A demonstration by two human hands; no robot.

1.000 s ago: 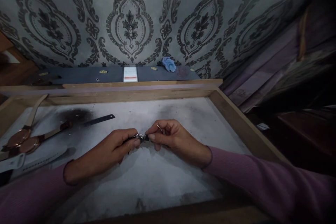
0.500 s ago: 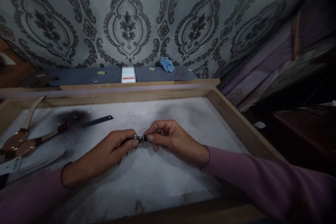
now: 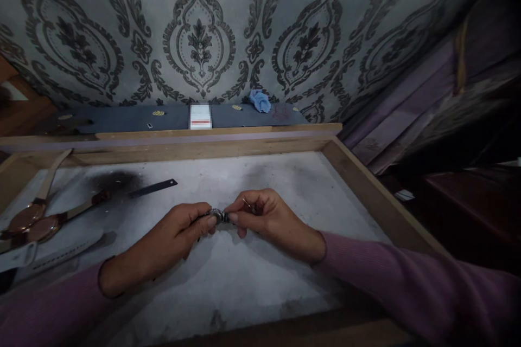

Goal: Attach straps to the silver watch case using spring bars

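Between my hands, near the middle of the tray, is a small silver and black watch (image 3: 218,215). My left hand (image 3: 175,236) pinches its left side between thumb and fingers, covering part of it. My right hand (image 3: 271,222) pinches the short dark strap end at its right side. A thin metal tool (image 3: 249,206) also sits in my right hand, sticking up between the fingers. The fine details of the watch are too small and dim to make out.
The wood-framed tray (image 3: 354,173) has a white floor. At left lie two copper-coloured watches (image 3: 26,218) and a pale strap (image 3: 65,249). A dark blade (image 3: 153,188) lies behind my left hand. A blue cloth (image 3: 259,101) and a small box (image 3: 200,116) are on the back ledge.
The view has shifted slightly. The watch has turned a little between my fingers, and both hands keep their pinch on it.
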